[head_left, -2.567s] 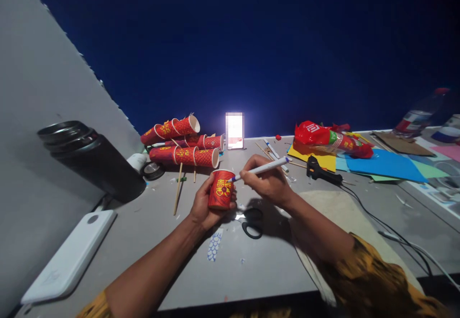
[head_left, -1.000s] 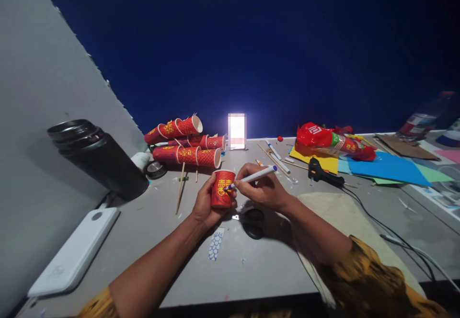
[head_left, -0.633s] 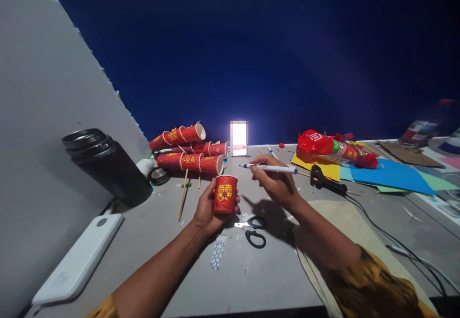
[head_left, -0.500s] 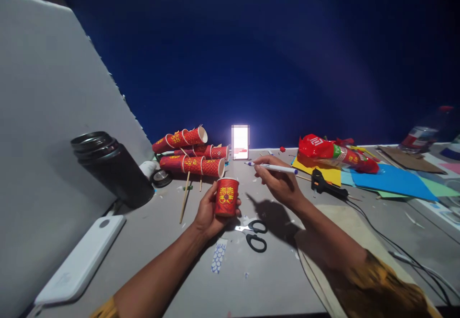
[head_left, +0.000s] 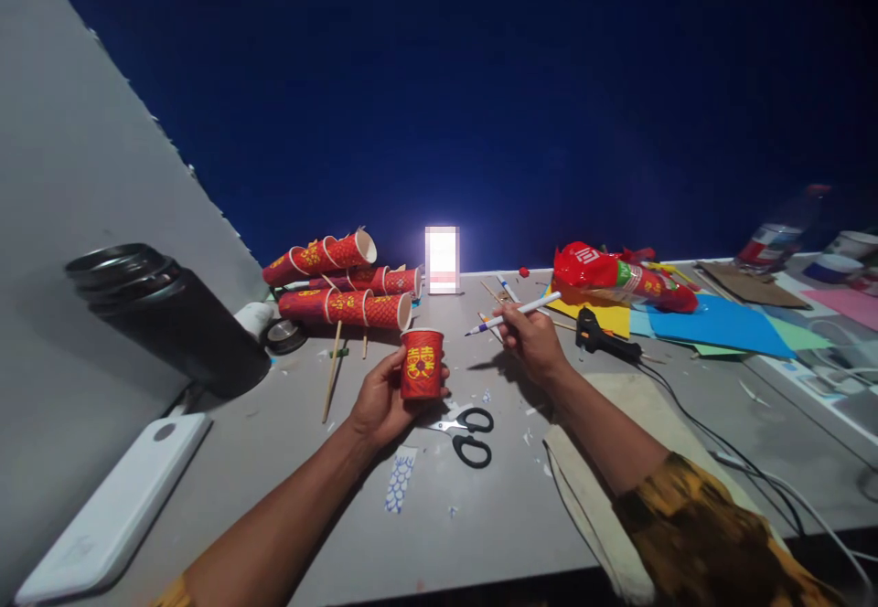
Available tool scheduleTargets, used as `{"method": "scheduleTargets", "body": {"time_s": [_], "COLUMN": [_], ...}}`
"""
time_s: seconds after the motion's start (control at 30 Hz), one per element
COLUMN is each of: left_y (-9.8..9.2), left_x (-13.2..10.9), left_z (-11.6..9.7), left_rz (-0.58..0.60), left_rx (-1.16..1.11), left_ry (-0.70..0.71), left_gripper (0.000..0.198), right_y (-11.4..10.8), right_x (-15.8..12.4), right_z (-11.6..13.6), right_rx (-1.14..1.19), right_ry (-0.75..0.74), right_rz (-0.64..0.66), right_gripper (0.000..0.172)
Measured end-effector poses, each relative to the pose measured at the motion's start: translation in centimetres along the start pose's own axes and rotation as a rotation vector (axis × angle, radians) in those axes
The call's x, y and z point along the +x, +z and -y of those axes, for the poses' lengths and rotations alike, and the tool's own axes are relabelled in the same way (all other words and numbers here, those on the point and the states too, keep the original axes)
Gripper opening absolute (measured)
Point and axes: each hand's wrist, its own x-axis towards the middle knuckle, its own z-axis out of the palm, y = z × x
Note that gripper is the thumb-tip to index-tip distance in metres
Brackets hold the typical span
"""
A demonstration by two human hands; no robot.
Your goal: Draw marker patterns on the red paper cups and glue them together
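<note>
Pen [head_left: 541, 302] tip, against the cup [head_left: 421, 365] a second ago, now points down and left, apart from it; I judge the marking paused. On my feed, the left hand [head_left: 379, 399] curls its fingers around the upright cup, near the scissors [head_left: 451, 425]; the right hand [head_left: 531, 342] pinches the pen.

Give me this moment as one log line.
left hand: red cup, upright | right hand: marker, off cup | scissors: on table
</note>
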Motion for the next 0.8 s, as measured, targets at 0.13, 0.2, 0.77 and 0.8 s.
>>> {"method": "scheduleTargets", "body": {"time_s": [0.13,0.2,0.77,0.8], "left_y": [-0.1,-0.2,-1.1,-1.1], "left_x": [0.1,0.1,0.3,0.4], "left_z": [0.1,0.1,0.3,0.2], "left_rz": [-0.006,-0.016,0.137,0.135], "left_rx": [0.020,0.031,0.081,0.082], "left_ry": [-0.005,-0.005,0.005,0.009], "left_gripper": [0.043,0.046,0.084,0.083], "right_y": [-0.1,-0.1,-2.6,-2.7], "right_x": [0.2,0.2,2.4,2.5], "right_z": [0.4,0.5,2.0,2.1], "right_rx": [0.113,0.133,0.182,0.177], "right_ry": [0.062,0.071,-0.026,-0.024], "right_rz": [0.002,0.017,-0.208,-0.211], "right_gripper": [0.045,0.044,0.046,0.045]}}
